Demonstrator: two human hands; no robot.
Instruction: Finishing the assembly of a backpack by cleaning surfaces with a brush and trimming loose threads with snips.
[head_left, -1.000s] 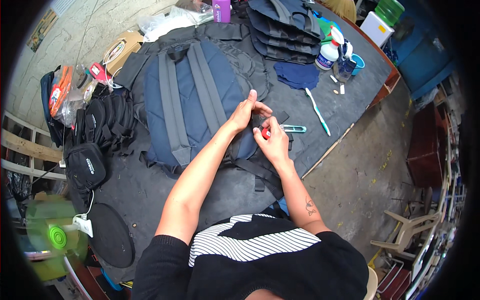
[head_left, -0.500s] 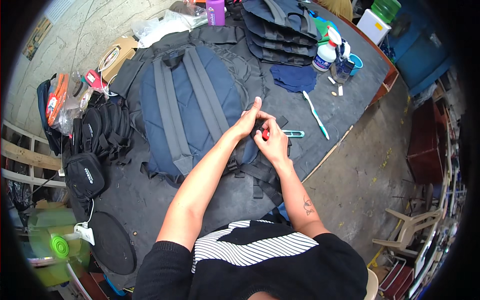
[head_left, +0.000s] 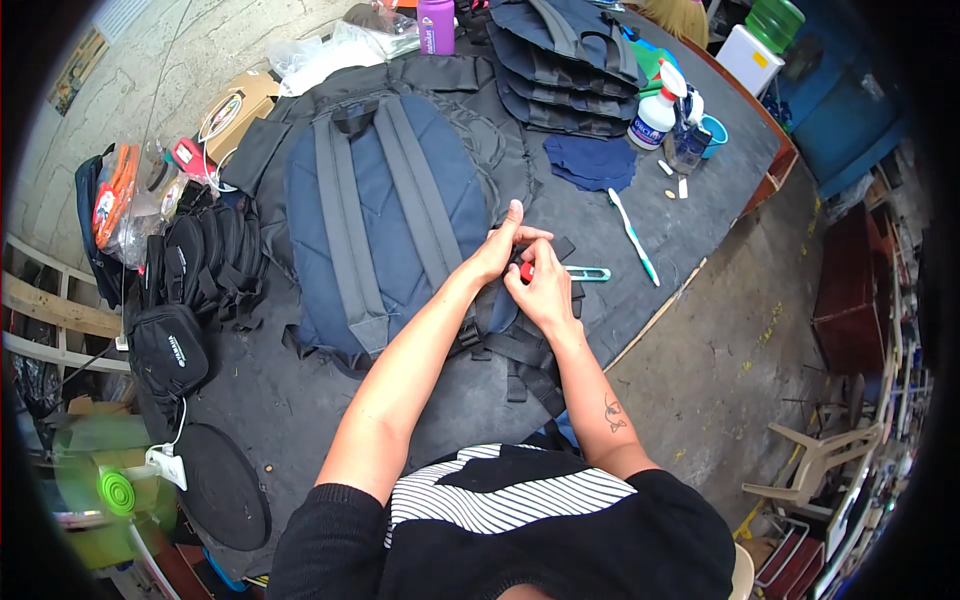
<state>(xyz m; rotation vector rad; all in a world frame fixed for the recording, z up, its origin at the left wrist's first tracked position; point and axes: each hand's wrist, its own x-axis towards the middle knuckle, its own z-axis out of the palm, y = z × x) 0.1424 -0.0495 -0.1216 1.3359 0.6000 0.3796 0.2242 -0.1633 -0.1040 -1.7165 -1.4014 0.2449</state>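
Note:
A blue backpack [head_left: 300,230] with two grey shoulder straps lies back side up on the dark table. At its lower right edge my two hands meet. My left hand [head_left: 492,256] has its thumb raised and its other fingers bent around a black strap, partly hidden. Pinched in my right hand [head_left: 546,292] is a small red object [head_left: 527,271], mostly covered by the fingers, so its kind does not show. A teal utility knife [head_left: 590,274] lies just beyond the right fingers. Loose black webbing [head_left: 530,352] with buckles hangs below the hands.
A toothbrush [head_left: 634,238], navy cloth pieces [head_left: 590,163] and a spray bottle [head_left: 655,115] lie or stand to the right. Stacked dark bag panels [head_left: 565,95] sit behind. Small black pouches [head_left: 172,350] are at the left, near a green fan [head_left: 117,492]. The table's right edge [head_left: 660,312] is close.
The view has shifted very slightly. My hands stay together at the backpack's edge, with the fingers of both moved a little; the red object remains in my right hand.

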